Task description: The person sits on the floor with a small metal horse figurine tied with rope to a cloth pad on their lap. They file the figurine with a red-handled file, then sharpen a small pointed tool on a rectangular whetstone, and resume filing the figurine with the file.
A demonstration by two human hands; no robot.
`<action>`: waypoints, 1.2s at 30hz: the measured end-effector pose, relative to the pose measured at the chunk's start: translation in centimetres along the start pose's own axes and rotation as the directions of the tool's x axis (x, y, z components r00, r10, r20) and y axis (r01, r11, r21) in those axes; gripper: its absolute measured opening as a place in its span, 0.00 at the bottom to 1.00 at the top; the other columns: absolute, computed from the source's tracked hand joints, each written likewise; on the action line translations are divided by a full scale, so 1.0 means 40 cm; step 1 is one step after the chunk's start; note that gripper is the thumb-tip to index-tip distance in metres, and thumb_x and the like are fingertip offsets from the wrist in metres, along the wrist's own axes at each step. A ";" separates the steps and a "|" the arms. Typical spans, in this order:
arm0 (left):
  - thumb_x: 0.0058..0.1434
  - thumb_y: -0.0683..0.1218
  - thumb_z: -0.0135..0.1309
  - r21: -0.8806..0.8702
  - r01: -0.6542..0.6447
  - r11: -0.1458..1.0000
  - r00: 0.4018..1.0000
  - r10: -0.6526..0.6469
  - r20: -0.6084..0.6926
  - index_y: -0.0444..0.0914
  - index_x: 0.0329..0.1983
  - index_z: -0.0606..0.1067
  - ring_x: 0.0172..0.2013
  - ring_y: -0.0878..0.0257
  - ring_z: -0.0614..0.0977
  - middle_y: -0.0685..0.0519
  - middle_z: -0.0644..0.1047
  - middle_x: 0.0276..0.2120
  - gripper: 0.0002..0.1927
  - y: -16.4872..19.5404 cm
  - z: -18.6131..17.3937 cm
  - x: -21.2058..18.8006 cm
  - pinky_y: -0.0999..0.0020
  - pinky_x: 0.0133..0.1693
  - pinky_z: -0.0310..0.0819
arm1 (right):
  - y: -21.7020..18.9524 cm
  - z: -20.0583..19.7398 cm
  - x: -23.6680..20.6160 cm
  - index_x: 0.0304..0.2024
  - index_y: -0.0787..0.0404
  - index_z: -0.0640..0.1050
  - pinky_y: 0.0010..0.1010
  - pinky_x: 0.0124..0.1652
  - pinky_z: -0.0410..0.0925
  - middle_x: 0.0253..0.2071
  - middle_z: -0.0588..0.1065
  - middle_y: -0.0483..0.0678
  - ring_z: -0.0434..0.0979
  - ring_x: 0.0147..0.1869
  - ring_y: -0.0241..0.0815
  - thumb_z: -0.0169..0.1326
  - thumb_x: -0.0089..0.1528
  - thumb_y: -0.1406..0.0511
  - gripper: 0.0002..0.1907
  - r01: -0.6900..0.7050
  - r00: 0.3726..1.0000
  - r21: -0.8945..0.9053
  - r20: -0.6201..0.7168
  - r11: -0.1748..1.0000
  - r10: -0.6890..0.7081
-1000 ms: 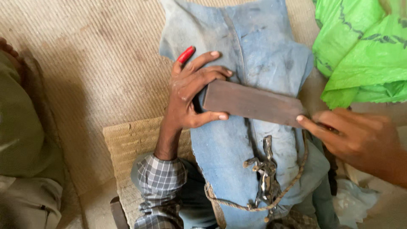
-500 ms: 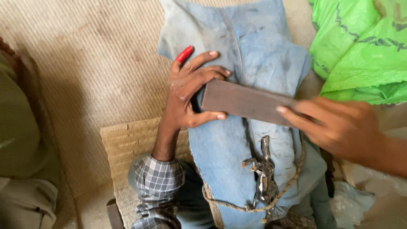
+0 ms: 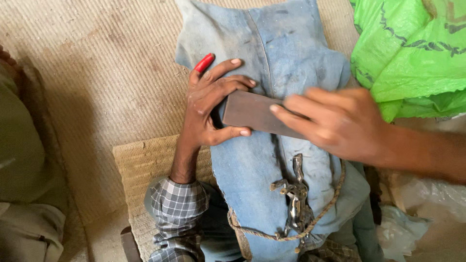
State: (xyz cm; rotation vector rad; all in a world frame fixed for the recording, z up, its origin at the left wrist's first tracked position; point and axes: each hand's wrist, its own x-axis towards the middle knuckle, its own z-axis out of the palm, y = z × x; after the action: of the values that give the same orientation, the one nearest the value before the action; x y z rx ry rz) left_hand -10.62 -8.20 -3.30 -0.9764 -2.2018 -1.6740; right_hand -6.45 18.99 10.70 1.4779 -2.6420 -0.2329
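Item one: your left hand (image 3: 211, 104), at nine o'clock of the dark flat block (image 3: 255, 114). Its fingers are spread and curled about the block's left end, thumb under the lower edge, so the hand is clamped on the block. A red-tipped object (image 3: 204, 62) sticks out from behind that hand at twelve o'clock; what it is cannot be told. The cuff of your checked sleeve (image 3: 177, 206) sits at six o'clock of the hand.

Item two: your right hand (image 3: 335, 123), blurred, coming in from three o'clock. Its fingers lie together, flat over the right part of the block; whether anything is pinched beneath them cannot be told.

Item three: the block itself, a long brownish slab, slightly tilted, lying across the worn blue denim cloth (image 3: 272, 48) that covers your lap at picture centre.

Item four: a small metal tool cluster (image 3: 296, 194) resting on the denim at six o'clock of the block, with a length of rope (image 3: 320, 218) looped around the cloth's lower edge.

Item five: a bright green plastic bag (image 3: 412, 53) at two o'clock, just beside the denim.

Item six: a woven straw mat (image 3: 97, 73) under everything, spreading to nine and eleven o'clock.
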 end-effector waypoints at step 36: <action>0.50 0.71 0.65 -0.002 0.000 1.000 1.000 0.000 0.004 0.41 0.48 0.79 0.69 0.51 0.75 0.54 0.84 0.49 0.35 0.021 -0.016 -0.001 0.46 0.73 0.42 | -0.068 -0.050 -0.220 0.51 0.50 0.85 0.29 0.27 0.65 0.36 0.74 0.39 0.74 0.32 0.36 0.65 0.52 0.67 0.23 -0.362 0.926 0.100 0.158 0.927 0.344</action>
State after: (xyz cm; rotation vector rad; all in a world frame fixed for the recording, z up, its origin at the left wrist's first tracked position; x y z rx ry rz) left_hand -10.22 -8.67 -2.43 -0.9817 -2.2031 -1.6761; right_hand 0.76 24.94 12.02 1.0140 -3.0243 -0.1397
